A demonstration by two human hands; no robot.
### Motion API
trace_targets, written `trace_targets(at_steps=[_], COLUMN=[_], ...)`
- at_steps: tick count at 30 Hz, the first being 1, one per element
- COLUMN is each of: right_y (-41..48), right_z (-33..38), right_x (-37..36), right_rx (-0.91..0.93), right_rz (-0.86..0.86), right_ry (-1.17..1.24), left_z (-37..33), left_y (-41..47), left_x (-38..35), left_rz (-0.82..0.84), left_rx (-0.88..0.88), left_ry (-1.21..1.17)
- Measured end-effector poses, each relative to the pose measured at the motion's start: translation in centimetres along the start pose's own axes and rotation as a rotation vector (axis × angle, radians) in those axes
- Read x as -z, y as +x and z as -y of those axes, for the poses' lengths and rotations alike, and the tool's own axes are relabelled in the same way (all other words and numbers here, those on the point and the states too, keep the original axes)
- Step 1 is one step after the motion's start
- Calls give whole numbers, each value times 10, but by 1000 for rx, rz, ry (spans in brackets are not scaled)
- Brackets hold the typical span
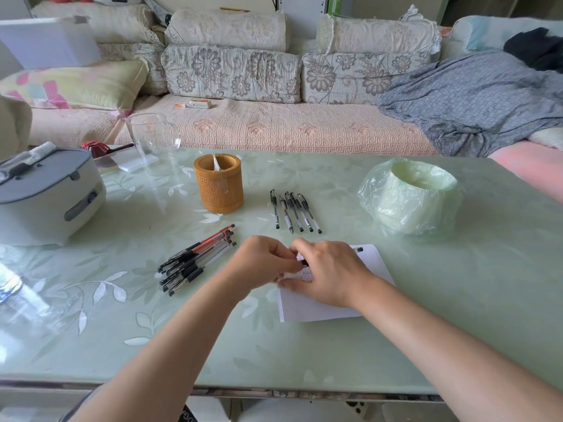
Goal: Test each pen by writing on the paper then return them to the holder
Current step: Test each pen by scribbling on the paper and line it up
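Forearms: I am seeing two bare forearms reaching in over the table's point(304, 354) near edge, meeting above the paper point(320, 312).
Fingers: The right hand point(329, 272) is curling round a pen point(359, 250), whose far end is poking out past the knuckles. The left hand point(262, 263) is pinching the pen's dark near end, fingers bunched together.
Nearby: A loose bundle of pens point(198, 260) is lying left of the hands, and five more point(294, 213) are lying beyond the paper.
Holder: The brown holder point(218, 184) is standing farther back, well apart from the hands.
Risk: I am judging that a sharp tug at the cap could skid the unpinned paper, or that the two piles could get mixed.
Hidden: The hands are covering the nib, the cap and most of the scribbles; I cannot tell which pile is tested.
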State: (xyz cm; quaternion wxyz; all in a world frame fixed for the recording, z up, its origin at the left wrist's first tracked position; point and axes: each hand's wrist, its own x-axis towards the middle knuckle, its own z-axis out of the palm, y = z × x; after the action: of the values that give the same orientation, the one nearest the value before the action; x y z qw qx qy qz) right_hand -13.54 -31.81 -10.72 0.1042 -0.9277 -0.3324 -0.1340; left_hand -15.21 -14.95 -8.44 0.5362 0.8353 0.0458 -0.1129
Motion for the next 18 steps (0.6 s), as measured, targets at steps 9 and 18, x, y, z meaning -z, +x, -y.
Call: trace_targets(at_steps=[9,18], right_y=[12,29], right_z=[-12,-28], right_x=[-3,3], right_rx=[-185,-445], right_rz=[57,-41], right_ry=[192,138], left_z=[18,44], left_y=[33,31], left_x=[37,67], left_rz=[-287,-457], left_rx=[-245,-64], left_ry=[199,808])
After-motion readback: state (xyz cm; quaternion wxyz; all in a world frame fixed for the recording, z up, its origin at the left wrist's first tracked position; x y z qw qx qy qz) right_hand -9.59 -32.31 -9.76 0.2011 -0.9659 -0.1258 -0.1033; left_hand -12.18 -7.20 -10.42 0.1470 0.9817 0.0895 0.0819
